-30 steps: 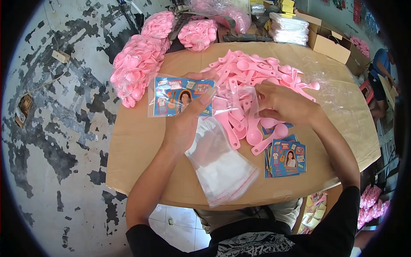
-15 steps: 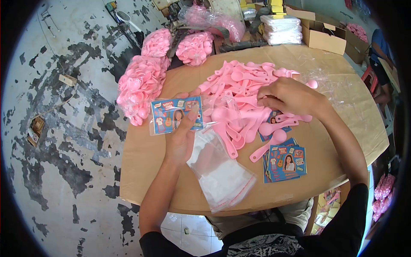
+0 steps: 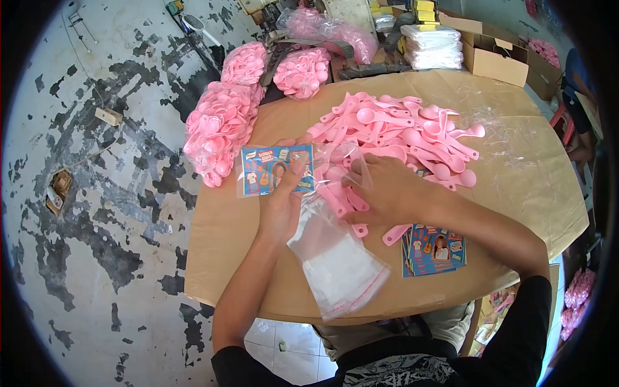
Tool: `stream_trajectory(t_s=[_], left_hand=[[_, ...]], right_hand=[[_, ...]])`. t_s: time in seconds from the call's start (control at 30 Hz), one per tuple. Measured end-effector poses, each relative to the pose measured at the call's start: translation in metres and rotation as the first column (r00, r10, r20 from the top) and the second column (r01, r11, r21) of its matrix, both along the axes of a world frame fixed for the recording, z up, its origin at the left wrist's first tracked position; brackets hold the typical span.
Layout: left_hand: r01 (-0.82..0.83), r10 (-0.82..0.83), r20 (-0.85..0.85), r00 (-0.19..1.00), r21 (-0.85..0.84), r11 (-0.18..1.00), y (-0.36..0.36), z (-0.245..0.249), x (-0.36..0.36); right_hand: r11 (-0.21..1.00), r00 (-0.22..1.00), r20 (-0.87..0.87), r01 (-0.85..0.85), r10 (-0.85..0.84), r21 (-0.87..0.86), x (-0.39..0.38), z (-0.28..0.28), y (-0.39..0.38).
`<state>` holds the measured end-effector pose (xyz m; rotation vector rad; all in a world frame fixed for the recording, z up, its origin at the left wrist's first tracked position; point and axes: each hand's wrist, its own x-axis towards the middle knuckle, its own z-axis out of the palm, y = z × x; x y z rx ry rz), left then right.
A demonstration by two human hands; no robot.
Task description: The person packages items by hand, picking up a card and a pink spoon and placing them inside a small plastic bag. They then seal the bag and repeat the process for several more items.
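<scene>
My left hand (image 3: 282,200) pinches a clear plastic bag (image 3: 354,160) with a blue printed card (image 3: 277,169) inside it. The bag's loose end spreads rightward over pink measuring spoons (image 3: 332,193). My right hand (image 3: 393,190) is at that end, its fingers curled and bent down among the spoons. Whether they grip a spoon or the film is hidden. Below my left hand lies a stack of clear bags (image 3: 338,267) with pink-edged flaps. A stack of blue cards (image 3: 435,251) sits under my right forearm, partly beneath a spoon.
A heap of pink spoons (image 3: 387,119) covers the middle of the brown table (image 3: 238,264). Filled bags of spoons (image 3: 219,126) stand at the far left edge. At the back are white packs (image 3: 432,46) and an open cardboard box (image 3: 495,59). Another person (image 3: 576,90) is at far right.
My right hand has come left and nearer from the heap to the bag's end. Spoons on the heap's right side have shifted. My left hand still holds the bag and card.
</scene>
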<state>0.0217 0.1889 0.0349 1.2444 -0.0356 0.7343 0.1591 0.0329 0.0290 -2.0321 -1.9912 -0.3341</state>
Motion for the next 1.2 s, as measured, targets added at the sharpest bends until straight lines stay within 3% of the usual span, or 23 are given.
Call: stream_trajectory(t_s=[0.1,0.2,0.4,0.5,0.63,0.73,0.83,0.93,0.97,1.2], left_hand=[[0.017,-0.017,-0.009,1.000,-0.004,1.000,-0.002,0.001,-0.001],[0.001,0.001,-0.037,0.999,0.044,0.999,-0.005,-0.001,0.000],[0.038,-0.039,-0.032,0.999,-0.019,0.999,-0.005,0.004,-0.002],[0.031,-0.031,-0.007,1.000,-0.037,0.999,-0.006,0.006,-0.002],[0.004,-0.003,0.007,1.000,-0.072,0.997,-0.007,0.008,-0.003],[-0.044,0.044,-0.004,0.999,-0.063,0.997,-0.010,0.006,-0.001],[-0.040,0.042,0.011,0.999,-0.091,0.995,-0.019,0.008,-0.003],[-0.019,0.022,0.025,0.999,-0.136,0.991,-0.031,0.006,-0.003],[-0.017,0.021,0.031,0.999,-0.146,0.989,-0.034,0.004,-0.002],[-0.038,0.046,0.029,0.999,-0.243,0.969,-0.038,-0.001,-0.001]], right_hand=[[1.000,0.989,-0.146,-0.011,0.007,-0.028,0.002,0.000,-0.006],[0.976,0.973,-0.201,0.074,-0.117,-0.207,0.008,0.017,-0.015],[0.998,0.987,-0.156,0.053,-0.050,0.015,0.033,0.018,-0.025],[0.992,0.906,-0.411,0.121,-0.099,0.028,0.039,0.031,-0.033],[0.980,0.725,-0.687,0.100,0.047,0.173,0.047,0.037,-0.048],[0.986,0.679,-0.731,0.066,0.070,0.155,0.035,0.047,-0.048],[0.966,0.742,-0.644,-0.017,0.184,0.257,0.021,0.042,-0.044],[0.971,0.710,-0.693,0.055,0.126,0.233,0.004,0.046,-0.043],[0.941,0.744,-0.633,0.021,0.212,0.339,0.003,0.041,-0.040],[0.905,0.860,-0.488,0.080,0.150,0.418,-0.002,0.049,-0.041]])
